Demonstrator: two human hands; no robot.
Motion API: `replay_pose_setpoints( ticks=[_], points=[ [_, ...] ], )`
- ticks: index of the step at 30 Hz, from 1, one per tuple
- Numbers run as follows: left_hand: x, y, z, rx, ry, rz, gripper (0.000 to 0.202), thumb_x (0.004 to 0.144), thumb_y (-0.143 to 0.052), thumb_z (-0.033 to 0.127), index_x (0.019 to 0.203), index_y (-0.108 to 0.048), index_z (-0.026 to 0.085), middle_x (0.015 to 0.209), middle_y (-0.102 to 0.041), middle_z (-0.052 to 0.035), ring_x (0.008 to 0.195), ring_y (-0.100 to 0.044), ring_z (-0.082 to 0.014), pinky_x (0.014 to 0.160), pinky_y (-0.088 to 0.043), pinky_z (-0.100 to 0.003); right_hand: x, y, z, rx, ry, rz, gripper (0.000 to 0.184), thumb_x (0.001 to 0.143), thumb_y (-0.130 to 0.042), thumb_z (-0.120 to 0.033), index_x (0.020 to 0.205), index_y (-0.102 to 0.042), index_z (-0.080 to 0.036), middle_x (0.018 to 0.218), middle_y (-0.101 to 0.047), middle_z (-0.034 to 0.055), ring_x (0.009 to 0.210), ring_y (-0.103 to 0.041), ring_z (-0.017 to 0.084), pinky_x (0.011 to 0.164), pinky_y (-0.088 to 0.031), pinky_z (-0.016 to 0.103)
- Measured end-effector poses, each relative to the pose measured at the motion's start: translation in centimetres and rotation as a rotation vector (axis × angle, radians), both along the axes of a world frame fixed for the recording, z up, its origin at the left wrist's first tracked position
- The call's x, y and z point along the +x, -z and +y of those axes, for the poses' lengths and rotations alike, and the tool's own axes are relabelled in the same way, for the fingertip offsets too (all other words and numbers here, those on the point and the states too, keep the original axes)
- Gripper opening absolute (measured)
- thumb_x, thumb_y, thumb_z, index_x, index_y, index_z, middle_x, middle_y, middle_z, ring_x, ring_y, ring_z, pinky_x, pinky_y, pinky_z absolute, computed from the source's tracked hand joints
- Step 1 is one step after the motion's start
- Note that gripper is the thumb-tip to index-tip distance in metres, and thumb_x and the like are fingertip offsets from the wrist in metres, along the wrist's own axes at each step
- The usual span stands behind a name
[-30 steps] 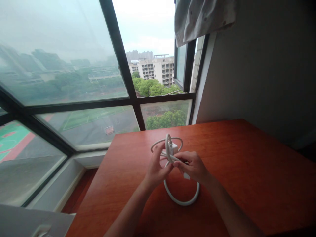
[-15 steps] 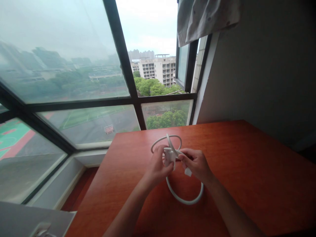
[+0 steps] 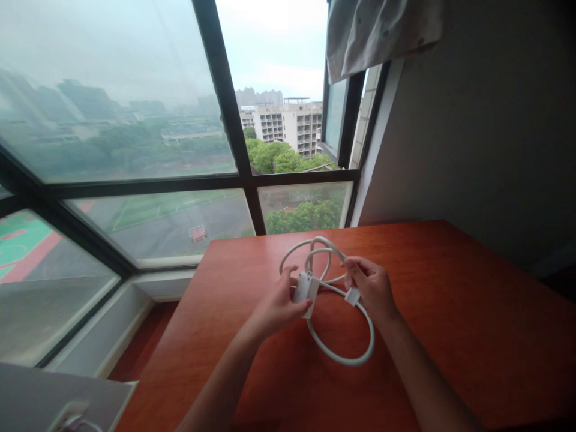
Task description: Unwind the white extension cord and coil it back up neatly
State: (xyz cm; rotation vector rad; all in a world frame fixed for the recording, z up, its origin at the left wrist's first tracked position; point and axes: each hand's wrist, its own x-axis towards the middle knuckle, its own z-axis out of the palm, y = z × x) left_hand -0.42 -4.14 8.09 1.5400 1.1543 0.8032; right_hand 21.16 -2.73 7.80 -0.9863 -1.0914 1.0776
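A white extension cord lies looped over the tabletop between my hands. My left hand (image 3: 281, 300) grips its white socket block (image 3: 306, 293), thumb on the near side and fingers at the far side. My right hand (image 3: 369, 285) pinches the white cable (image 3: 333, 245) near the top of a loop. Just below those fingers, the white plug (image 3: 353, 296) hangs beside the palm, partly covered by the hand. A wide lower loop of cable curves toward me, and more loops cross behind the block.
The reddish-brown wooden table (image 3: 427, 348) spreads under both hands. Beyond it stand dark-framed windows (image 3: 148, 189), one pane open. A pale curtain (image 3: 382, 36) hangs at upper right beside a wall (image 3: 472, 132). At lower left is a wall socket (image 3: 74, 417) with something white plugged in.
My right hand has moved right and slightly up, away from my left hand, drawing the cable out into wider loops. The socket block now shows more plainly in my left hand.
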Motion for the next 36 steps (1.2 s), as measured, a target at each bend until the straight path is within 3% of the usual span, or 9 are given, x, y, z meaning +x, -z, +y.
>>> replay_pose_setpoints(
  ticks=[5,9,12,16,21,23,32,36],
  points=[
    [-1.5,-1.1,0.4,-0.064,0.108,0.078,0.063,0.071,-0.068,0.021,0.13,-0.045,0.022,0.113,-0.054,-0.0095,0.09,-0.056,-0.0194,0.074,-0.051,-0.033,0.3,0.1,0.1,-0.001,0.017,-0.048,0.034,0.081,-0.068,-0.05,0.081,-0.067,-0.017,0.048,-0.05,-0.0041,0.04,-0.044,0.009,0.036,-0.032,0.02],
    [-1.7,-1.1,0.4,-0.189,0.172,-0.087,0.073,0.065,-0.067,0.014,0.132,-0.042,0.023,0.106,-0.054,-0.0072,0.088,-0.055,-0.0188,0.07,-0.048,-0.029,0.2,0.2,0.0,0.014,-0.01,-0.08,0.033,0.082,-0.067,-0.05,0.08,-0.068,-0.017,0.048,-0.05,-0.0036,0.043,-0.045,0.01,0.04,-0.034,0.02],
    [-1.3,-0.7,0.5,-0.258,0.195,-0.241,0.062,0.064,-0.068,0.013,0.122,-0.047,0.021,0.104,-0.056,-0.0064,0.089,-0.055,-0.019,0.071,-0.046,-0.028,0.0,0.2,-0.2,0.031,-0.059,-0.111,0.032,0.083,-0.066,-0.048,0.078,-0.067,-0.017,0.049,-0.051,-0.003,0.046,-0.046,0.011,0.043,-0.036,0.021],
    [-0.6,-0.6,0.6,-0.229,0.154,-0.353,0.029,0.08,-0.066,0.031,0.104,-0.058,0.017,0.103,-0.058,-0.0062,0.098,-0.053,-0.0204,0.083,-0.043,-0.03,-0.3,0.1,-0.4,0.044,-0.115,-0.179,0.032,0.084,-0.064,-0.048,0.079,-0.068,-0.017,0.051,-0.052,-0.0027,0.047,-0.046,0.011,0.044,-0.035,0.021],
    [0.4,-0.9,0.7,-0.167,-0.051,-0.199,0.044,0.081,-0.061,0.056,0.092,-0.066,0.014,0.091,-0.063,-0.0053,0.088,-0.055,-0.0209,0.077,-0.041,-0.027,-0.6,0.0,-0.7,0.065,-0.18,-0.21,0.03,0.085,-0.064,-0.047,0.084,-0.07,-0.017,0.053,-0.05,-0.0032,0.049,-0.045,0.011,0.046,-0.036,0.022],
    [0.5,-0.9,0.8,-0.178,-0.078,-0.151,0.05,0.079,-0.06,0.061,0.088,-0.068,0.013,0.084,-0.064,-0.0048,0.081,-0.055,-0.0198,0.072,-0.04,-0.027,-0.7,-0.1,-0.8,0.075,-0.197,-0.231,0.03,0.086,-0.063,-0.046,0.085,-0.07,-0.017,0.053,-0.051,-0.003,0.049,-0.045,0.011,0.047,-0.036,0.022],
    [-0.6,-0.8,1.1,-0.192,0.042,-0.172,0.03,0.076,-0.06,0.033,0.092,-0.073,0.011,0.088,-0.068,-0.0077,0.09,-0.057,-0.0228,0.08,-0.04,-0.029,-0.5,-0.7,-1.1,0.109,-0.283,-0.357,0.033,0.084,-0.065,-0.046,0.089,-0.073,-0.015,0.053,-0.055,-0.0013,0.048,-0.048,0.01,0.045,-0.037,0.021],
    [-0.9,-1.3,0.9,-0.172,0.061,-0.126,0.024,0.075,-0.058,0.034,0.078,-0.068,0.012,0.076,-0.062,-0.0048,0.074,-0.054,-0.0177,0.068,-0.04,-0.027,0.0,-0.8,-1.1,0.111,-0.342,-0.365,0.034,0.083,-0.066,-0.049,0.089,-0.074,-0.016,0.052,-0.056,-0.0016,0.046,-0.048,0.01,0.044,-0.037,0.021]
  ],
)
